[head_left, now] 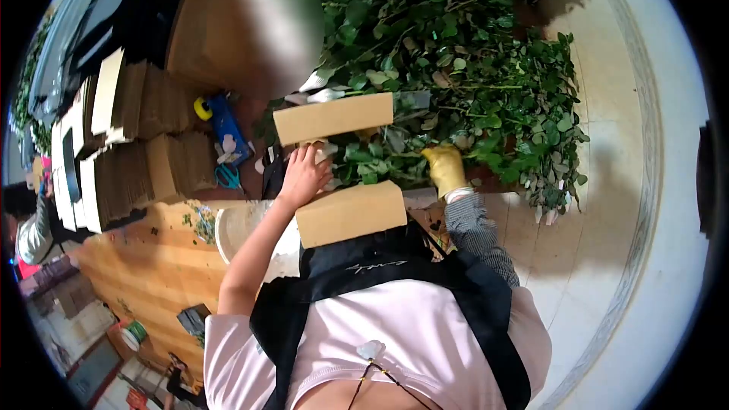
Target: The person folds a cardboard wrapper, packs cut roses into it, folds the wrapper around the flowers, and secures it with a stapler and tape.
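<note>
Two raised flaps of a piece of cardboard (334, 119) stand on either side of a bunch of leafy rose stems (368, 163). My bare left hand (305, 175) is between the flaps at the bunch's left end, its fingers bent over pale rose heads (325, 150). A yellow glove covers my right hand (446, 169), which is closed around the stems to the right of the cardboard. Leaves partly hide its fingertips. The near cardboard flap (353, 214) leans close to my black apron.
Many leafy rose stems (486, 68) cover the table beyond and to the right. At left stand stacks of folded cardboard (129, 175), a blue tape dispenser (225, 129) and teal scissors (228, 176). A white bucket (228, 231) is beside my left arm. Another person is across the table.
</note>
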Demonstrator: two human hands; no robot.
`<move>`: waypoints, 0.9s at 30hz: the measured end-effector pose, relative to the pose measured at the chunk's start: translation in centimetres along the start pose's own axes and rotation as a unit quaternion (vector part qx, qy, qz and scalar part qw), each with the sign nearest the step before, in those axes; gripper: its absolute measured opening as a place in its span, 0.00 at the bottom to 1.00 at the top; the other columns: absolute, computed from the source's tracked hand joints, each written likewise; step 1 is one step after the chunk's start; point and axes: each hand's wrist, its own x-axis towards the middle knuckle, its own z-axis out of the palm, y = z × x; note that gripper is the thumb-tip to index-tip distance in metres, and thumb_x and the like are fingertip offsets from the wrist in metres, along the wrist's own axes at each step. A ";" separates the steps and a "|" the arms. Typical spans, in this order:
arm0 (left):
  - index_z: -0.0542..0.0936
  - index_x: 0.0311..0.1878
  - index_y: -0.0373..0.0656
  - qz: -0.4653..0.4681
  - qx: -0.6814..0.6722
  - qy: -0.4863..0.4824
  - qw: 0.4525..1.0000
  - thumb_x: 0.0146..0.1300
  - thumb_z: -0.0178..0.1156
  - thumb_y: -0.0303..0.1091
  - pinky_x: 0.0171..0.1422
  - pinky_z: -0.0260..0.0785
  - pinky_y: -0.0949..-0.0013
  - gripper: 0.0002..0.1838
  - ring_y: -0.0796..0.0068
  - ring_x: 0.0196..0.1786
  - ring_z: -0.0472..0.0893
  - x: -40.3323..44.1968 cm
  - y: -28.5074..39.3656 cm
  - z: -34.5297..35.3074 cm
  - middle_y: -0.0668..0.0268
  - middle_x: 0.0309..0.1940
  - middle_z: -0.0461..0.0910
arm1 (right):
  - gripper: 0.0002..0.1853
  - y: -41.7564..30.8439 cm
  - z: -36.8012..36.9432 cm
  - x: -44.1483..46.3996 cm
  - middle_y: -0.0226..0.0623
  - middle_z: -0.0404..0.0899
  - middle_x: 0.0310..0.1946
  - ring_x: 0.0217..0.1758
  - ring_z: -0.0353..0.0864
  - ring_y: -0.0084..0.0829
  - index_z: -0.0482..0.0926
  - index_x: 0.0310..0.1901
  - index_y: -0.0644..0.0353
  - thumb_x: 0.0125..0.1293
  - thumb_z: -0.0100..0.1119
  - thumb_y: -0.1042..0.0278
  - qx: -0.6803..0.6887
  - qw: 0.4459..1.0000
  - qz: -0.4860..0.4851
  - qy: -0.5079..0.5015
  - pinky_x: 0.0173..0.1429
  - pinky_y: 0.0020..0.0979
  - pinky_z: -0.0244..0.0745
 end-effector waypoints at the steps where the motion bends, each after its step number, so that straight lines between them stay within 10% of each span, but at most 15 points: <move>1: 0.82 0.43 0.47 0.017 0.020 0.030 0.999 0.59 0.67 0.42 0.66 0.64 0.47 0.13 0.54 0.65 0.68 0.3 0.3 -0.5 0.59 0.60 0.72 | 0.15 0.3 0.9 -0.3 0.40 0.86 0.41 0.48 0.84 0.41 0.87 0.44 0.54 0.55 0.59 0.78 0.053 0.998 0.005 -0.013 0.55 0.40 0.77; 6: 0.79 0.51 0.44 -0.020 -0.080 -0.059 0.995 0.59 0.69 0.38 0.62 0.67 0.47 0.18 0.45 0.60 0.71 0.1 -0.9 0.8 0.51 0.62 0.70 | 0.31 1.4 -8.3 4.7 0.46 0.81 0.59 0.61 0.80 0.47 0.68 0.72 0.48 0.70 0.58 0.51 0.090 0.922 0.093 -0.364 0.66 0.41 0.74; 10: 0.79 0.54 0.43 -0.023 -0.085 -0.041 0.995 0.60 0.68 0.36 0.62 0.67 0.47 0.19 0.44 0.61 0.71 0.2 -0.4 0.7 0.51 0.63 0.70 | 0.15 -0.3 -14.5 12.9 0.42 0.85 0.50 0.51 0.85 0.47 0.80 0.57 0.54 0.71 0.58 0.67 0.221 0.967 -0.065 0.110 0.60 0.42 0.80; 13: 0.80 0.54 0.44 -0.011 -0.064 -0.022 0.998 0.62 0.67 0.36 0.62 0.67 0.47 0.18 0.45 0.60 0.72 0.1 -0.1 0.7 0.52 0.62 0.71 | 0.18 -0.9 -11.5 21.8 0.36 0.85 0.52 0.62 0.80 0.40 0.80 0.61 0.49 0.69 0.57 0.67 -0.024 0.955 -0.128 0.266 0.76 0.44 0.64; 18: 0.81 0.54 0.46 -0.024 -0.076 -0.029 0.996 0.62 0.67 0.37 0.61 0.67 0.47 0.18 0.47 0.57 0.74 -0.1 -0.6 0.9 0.52 0.60 0.73 | 0.14 -1.5 -9.7 26.6 0.27 0.86 0.42 0.54 0.82 0.32 0.82 0.53 0.47 0.67 0.56 0.69 -0.265 0.953 -0.078 0.128 0.71 0.38 0.66; 27: 0.83 0.54 0.49 -0.027 -0.090 0.005 0.996 0.59 0.69 0.38 0.61 0.68 0.49 0.19 0.47 0.57 0.74 -0.5 -0.7 1.7 0.52 0.55 0.74 | 0.11 8.9 -18.2 18.3 0.38 0.83 0.36 0.46 0.82 0.32 0.82 0.42 0.61 0.70 0.48 0.74 0.094 0.888 -0.066 0.446 0.60 0.34 0.75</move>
